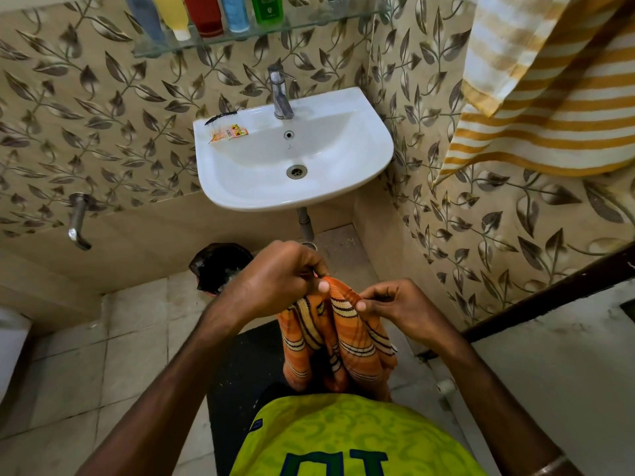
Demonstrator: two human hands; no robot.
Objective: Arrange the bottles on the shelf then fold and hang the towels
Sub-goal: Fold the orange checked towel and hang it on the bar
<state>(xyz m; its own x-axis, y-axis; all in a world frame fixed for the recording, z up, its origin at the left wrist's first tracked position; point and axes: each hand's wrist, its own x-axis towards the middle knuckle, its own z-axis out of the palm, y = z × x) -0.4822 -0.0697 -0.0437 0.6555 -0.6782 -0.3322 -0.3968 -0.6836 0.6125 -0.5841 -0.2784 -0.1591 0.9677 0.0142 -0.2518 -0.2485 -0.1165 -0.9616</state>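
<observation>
An orange towel [338, 341] with cream and dark stripes hangs bunched in front of my body, below the sink. My left hand [275, 280] pinches its top edge on the left, and my right hand [395, 307] pinches the same edge on the right, a short gap apart. A yellow-and-white striped towel [546, 87] hangs at the upper right against the wall. Several bottles [202, 12] (grey-blue, yellow, red, light blue, green) stand in a row on the glass shelf [261, 34] above the sink; their tops are cut off by the frame.
A white sink [374, 156] with a chrome tap [280, 92] is straight ahead; a dark comb [220, 117] and an orange sachet [228, 134] lie on its left rim. A black bin [214, 266] sits on the floor, a wall tap [78, 221] is at left, and a dark door frame [549, 297] runs along the right.
</observation>
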